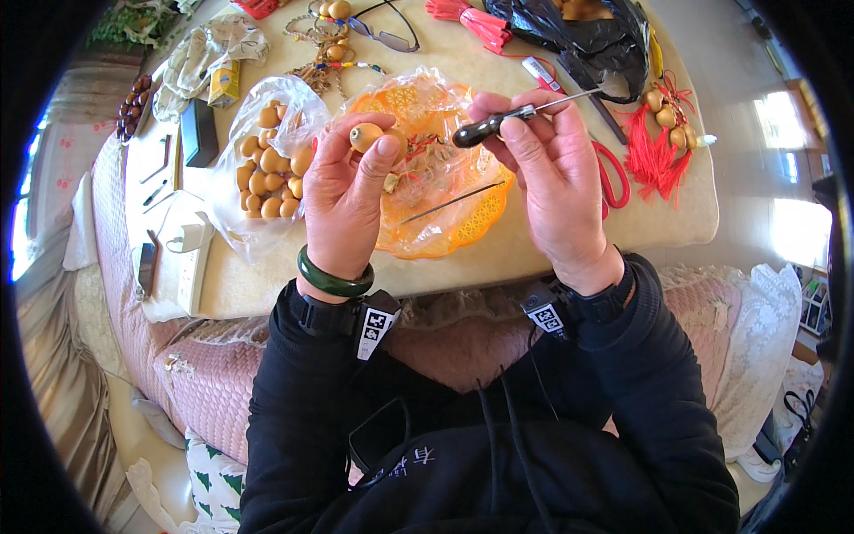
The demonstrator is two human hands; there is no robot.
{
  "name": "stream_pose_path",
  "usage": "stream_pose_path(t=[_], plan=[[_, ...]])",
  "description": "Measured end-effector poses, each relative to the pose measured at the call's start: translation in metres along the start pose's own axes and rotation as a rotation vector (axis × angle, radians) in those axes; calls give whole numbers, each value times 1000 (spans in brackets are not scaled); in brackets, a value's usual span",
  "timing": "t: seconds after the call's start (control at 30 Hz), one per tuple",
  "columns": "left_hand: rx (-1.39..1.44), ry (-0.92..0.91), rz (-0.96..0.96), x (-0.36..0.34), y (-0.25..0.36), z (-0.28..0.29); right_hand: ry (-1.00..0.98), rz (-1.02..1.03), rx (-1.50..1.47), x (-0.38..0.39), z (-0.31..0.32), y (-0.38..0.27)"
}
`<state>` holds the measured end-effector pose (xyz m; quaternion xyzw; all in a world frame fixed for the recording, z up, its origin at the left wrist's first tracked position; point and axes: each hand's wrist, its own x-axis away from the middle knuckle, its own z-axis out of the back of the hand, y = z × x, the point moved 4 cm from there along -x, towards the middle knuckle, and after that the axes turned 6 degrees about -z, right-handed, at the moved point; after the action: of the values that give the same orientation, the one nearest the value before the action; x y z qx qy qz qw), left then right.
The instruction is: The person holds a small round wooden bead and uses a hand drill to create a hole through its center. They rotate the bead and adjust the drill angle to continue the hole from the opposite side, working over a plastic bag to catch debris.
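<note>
In my left hand, the fingers and thumb hold a small tan gourd with its small pale tip up. My right hand grips an awl by its dark, glossy handle; its thin metal shaft points up to the right, away from the gourd. Below and between both hands lies an orange openwork basket lined with clear plastic. A thin dark rod rests across it, among scraps and red threads. To the left of my left hand, a clear plastic bag holds several more small gourds.
Red-handled scissors and red tassels with gourds lie at right. Behind are a black plastic bag, sunglasses and beaded cords. A dark box and a white power strip sit at left.
</note>
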<state>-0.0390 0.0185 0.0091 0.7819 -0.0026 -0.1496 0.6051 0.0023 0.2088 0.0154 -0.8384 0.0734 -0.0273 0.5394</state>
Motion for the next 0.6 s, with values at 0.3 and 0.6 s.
stream_pose_path(t=[0.3,0.6], plan=[[-400,83,-201,-2,9,-2,26,37,17,0,-3,3],[-174,-1,-78,4,1,-12,6,-68,-100,1,-7,5]])
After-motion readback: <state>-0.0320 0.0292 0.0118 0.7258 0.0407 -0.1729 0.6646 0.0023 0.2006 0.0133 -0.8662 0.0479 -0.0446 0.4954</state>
